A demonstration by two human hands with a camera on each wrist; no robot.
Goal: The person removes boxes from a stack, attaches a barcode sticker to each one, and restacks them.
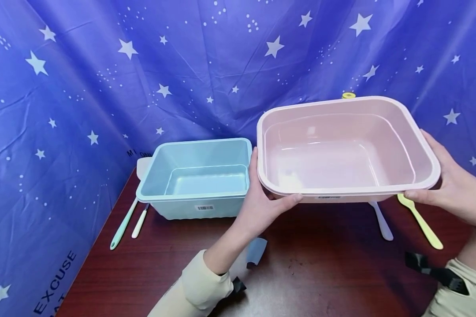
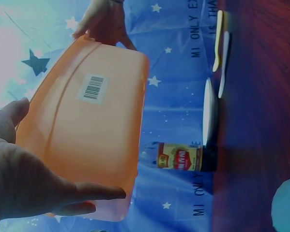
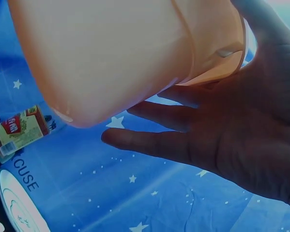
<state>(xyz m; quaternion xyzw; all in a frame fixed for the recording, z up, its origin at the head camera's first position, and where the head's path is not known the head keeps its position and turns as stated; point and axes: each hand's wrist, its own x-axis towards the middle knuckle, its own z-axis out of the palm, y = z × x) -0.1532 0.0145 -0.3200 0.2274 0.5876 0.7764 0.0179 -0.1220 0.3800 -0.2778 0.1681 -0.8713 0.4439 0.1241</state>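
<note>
A pink plastic basin (image 1: 325,163) is held up over the table, its open side tilted toward the head camera. My left hand (image 1: 262,207) grips its left front corner, thumb along the front rim. At the right end, my right hand (image 1: 452,185) holds the rim with its thumb in front and the other fingers spread behind the wall. In the left wrist view the basin (image 2: 94,121) looks orange and shows a barcode sticker (image 2: 93,89). A light blue basin (image 1: 202,207) stands on the table just left of my left hand.
Behind the pink basin stand a bottle (image 2: 179,157) with a red and yellow label and a white plate (image 2: 209,108). A lavender utensil (image 1: 382,222) and a yellow one (image 1: 424,222) lie at right. Green (image 1: 123,224) and white handles (image 1: 140,223) lie at left. A starry curtain (image 1: 206,57) hangs behind.
</note>
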